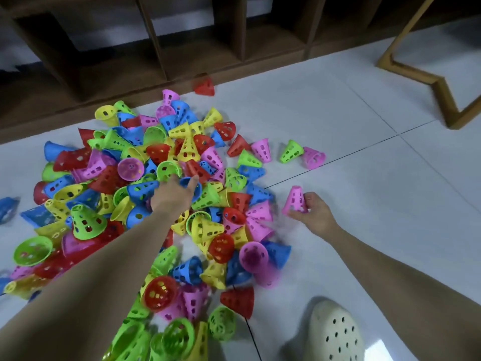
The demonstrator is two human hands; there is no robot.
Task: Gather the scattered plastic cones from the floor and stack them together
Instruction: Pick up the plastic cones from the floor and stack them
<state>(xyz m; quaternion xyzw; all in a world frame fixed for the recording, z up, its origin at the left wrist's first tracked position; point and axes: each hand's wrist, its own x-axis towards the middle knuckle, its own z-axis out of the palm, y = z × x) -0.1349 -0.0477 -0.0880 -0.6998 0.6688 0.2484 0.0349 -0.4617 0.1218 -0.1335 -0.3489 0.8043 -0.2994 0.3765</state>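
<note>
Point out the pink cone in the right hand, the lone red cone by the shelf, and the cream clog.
Pink perforated plastic cone (295, 200), head view, side wall.
Lone red plastic cone (204, 86), head view, side wall.
Cream perforated clog (335, 332), head view, upper.

Even, cool indoor light, moderately bright. Glossy white tiled floor (364, 204) shows soft glare patch at bottom right beside cream perforated clog shoe (335, 334). Shadows faint, diffuse. Dark wooden shelf unit (182, 48) dim. Motion blur throughout, strongest at left edge. Wide-angle bending toward frame edges.
</note>
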